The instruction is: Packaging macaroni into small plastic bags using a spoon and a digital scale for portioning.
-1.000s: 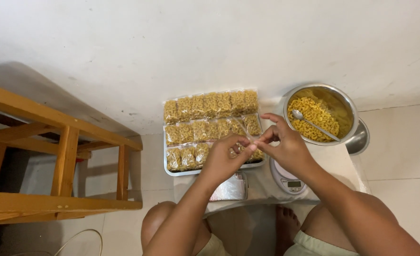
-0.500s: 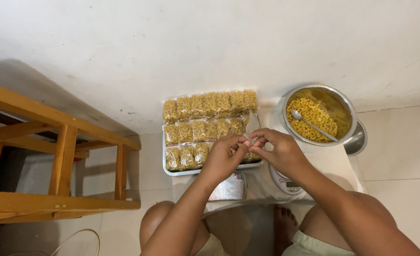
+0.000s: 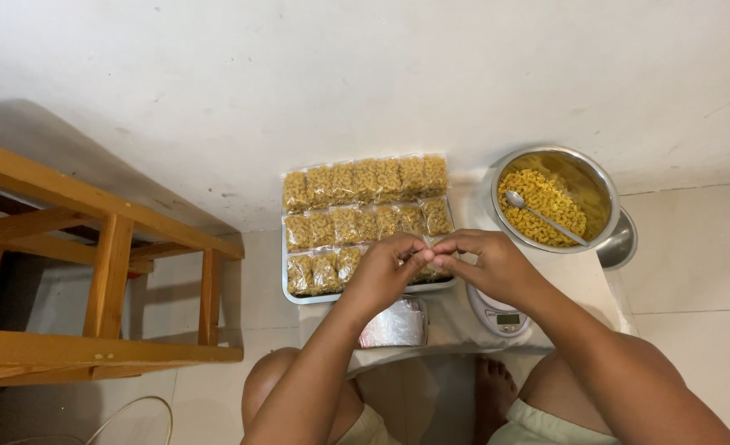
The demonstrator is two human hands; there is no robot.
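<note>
My left hand [image 3: 386, 273] and my right hand [image 3: 487, 262] meet fingertip to fingertip over the front right of a metal tray [image 3: 285, 293]. Between them they pinch a small clear packet of yellow macaroni [image 3: 431, 275], mostly hidden by the fingers. The tray holds several filled packets [image 3: 363, 180] laid in rows. To the right stands a steel bowl [image 3: 602, 183] of loose macaroni [image 3: 538, 204] with a spoon [image 3: 544, 217] in it.
A small white kitchen scale [image 3: 500, 315] sits under my right wrist on a low white table [image 3: 583, 280]. A stack of clear bags [image 3: 395, 323] lies by my left forearm. A wooden stool frame [image 3: 101, 280] stands to the left. A white wall lies behind.
Both hands have dropped closer to the tray and drawn tighter together around the packet. The thin tie that stuck up between the fingers is out of sight now.
</note>
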